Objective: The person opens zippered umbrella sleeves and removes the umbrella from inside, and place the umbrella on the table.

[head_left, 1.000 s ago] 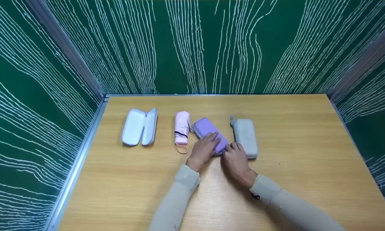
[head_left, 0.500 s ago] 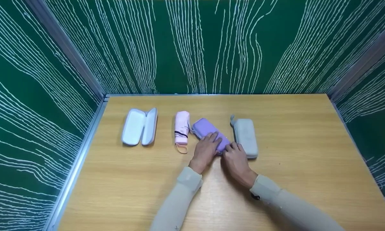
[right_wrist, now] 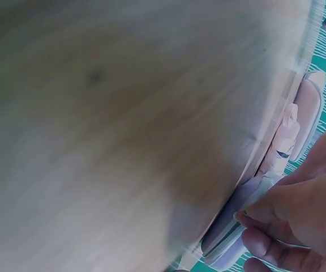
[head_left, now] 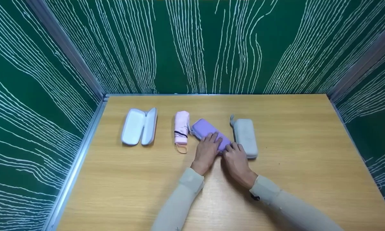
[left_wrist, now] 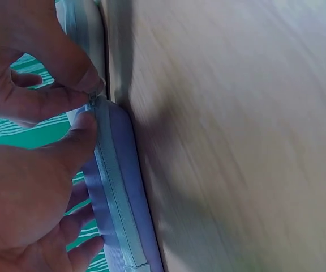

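Note:
A purple zip case lies at a slant on the table. My left hand holds its near part, with fingers over the top. In the left wrist view, the left thumb presses the case's corner beside the grey zip. My right hand pinches the small zip pull at that corner between thumb and forefinger. The zip looks closed along the side that shows. Just right of the hands lies a closed grey zip case. A folded pink umbrella lies to the left, close to the purple case's loop.
An open glasses case with a pale lining lies farther left on the wooden table. Green walls with white wavy lines stand behind and at both sides.
The purple case has turned slightly, its far end shifting left and its near end right. My left hand has shifted a little right with it. The right hand has stayed nearly in place.

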{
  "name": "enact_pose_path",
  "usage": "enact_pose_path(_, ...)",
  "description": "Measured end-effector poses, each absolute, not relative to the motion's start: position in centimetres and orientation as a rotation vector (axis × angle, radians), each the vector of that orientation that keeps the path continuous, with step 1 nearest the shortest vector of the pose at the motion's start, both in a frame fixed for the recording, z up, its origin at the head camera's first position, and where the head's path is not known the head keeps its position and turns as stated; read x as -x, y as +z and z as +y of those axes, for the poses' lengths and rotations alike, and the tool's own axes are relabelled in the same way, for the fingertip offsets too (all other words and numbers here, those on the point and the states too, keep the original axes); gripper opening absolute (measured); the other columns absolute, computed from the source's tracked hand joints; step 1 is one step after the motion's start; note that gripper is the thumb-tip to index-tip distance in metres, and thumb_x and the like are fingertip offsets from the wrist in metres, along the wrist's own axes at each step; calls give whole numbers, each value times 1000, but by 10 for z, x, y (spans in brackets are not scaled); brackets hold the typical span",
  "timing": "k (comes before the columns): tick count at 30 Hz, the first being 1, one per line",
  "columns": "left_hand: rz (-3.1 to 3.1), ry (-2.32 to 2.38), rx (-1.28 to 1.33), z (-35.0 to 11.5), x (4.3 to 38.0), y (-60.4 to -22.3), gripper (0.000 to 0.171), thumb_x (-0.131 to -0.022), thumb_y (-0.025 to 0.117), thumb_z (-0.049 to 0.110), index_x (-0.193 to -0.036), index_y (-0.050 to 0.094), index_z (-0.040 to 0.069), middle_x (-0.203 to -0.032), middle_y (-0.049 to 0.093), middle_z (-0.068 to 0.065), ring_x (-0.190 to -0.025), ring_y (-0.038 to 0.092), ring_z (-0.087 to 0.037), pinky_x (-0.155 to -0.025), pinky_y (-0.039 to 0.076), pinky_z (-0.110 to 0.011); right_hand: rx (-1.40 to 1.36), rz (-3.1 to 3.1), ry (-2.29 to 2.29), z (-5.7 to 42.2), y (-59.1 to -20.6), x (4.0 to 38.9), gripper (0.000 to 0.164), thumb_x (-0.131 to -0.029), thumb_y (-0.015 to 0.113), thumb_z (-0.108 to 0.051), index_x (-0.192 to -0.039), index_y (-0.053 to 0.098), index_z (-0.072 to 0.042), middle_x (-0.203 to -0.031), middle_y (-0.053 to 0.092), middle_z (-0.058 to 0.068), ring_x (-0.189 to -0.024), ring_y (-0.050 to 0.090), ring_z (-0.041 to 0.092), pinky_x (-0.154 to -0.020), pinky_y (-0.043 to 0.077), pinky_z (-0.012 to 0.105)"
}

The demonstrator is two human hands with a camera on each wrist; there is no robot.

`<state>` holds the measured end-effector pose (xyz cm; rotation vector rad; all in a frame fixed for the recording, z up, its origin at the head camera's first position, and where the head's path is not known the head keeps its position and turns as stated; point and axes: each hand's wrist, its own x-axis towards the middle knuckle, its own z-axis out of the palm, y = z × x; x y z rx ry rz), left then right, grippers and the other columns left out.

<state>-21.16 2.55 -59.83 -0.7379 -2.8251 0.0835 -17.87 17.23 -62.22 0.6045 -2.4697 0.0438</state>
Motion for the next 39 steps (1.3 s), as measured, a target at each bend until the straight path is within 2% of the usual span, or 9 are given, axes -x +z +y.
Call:
enact_pose_path(7,-2893,15,801,21,216,-595,52,-100,68,40,-149,62,22,-159,54,-2,-141,53,-22,-115,45,-36,-569,-2540,31,175,-620,178,8,-82,69,4,-84,77,3,-87,69,12,-87,59,34,-78,50,45)
enact_pose_path(13,-2976,-96,903,5,229,-588,48,-103,67,31,-150,61,24,-161,51,-1,-147,48,-24,-119,43,-41,-562,-2580,17,175,-619,176,12,-79,74,7,-89,77,3,-89,71,12,-87,60,33,-78,51,45)
enact_pose_path(20,-3039,-242,897,-6,237,-586,46,-103,65,27,-149,63,27,-166,45,-4,-154,39,-30,-125,33,-48,-555,-2515,38,176,-618,177,10,-84,65,4,-81,74,1,-84,67,11,-84,58,33,-77,49,44)
enact_pose_path(23,-3040,-272,890,-5,237,-585,46,-103,65,26,-148,63,27,-167,44,-5,-155,39,-31,-126,32,-50,-557,-2510,44,176,-617,177,9,-83,66,4,-80,74,1,-84,67,11,-84,57,33,-77,49,44)
enact_pose_path(27,-2996,-244,879,-2,235,-587,44,-102,65,26,-146,65,26,-164,48,-7,-151,44,-33,-124,36,-49,-554,-2531,37,177,-616,178,6,-81,70,4,-82,75,2,-86,68,11,-84,58,33,-77,50,44)
enact_pose_path(32,-2913,-123,821,3,230,-591,42,-99,68,30,-141,70,28,-157,56,-7,-143,53,-32,-116,46,-48,-550,-2564,55,179,-615,178,7,-82,70,5,-84,76,2,-91,70,13,-86,60,34,-78,51,45)
enact_pose_path(39,-2820,22,723,11,222,-594,36,-99,68,30,-135,73,32,-149,63,-5,-134,61,-29,-107,52,-45,-548,-2584,60,179,-612,176,10,-80,71,8,-88,77,5,-93,72,15,-86,60,35,-76,50,45)
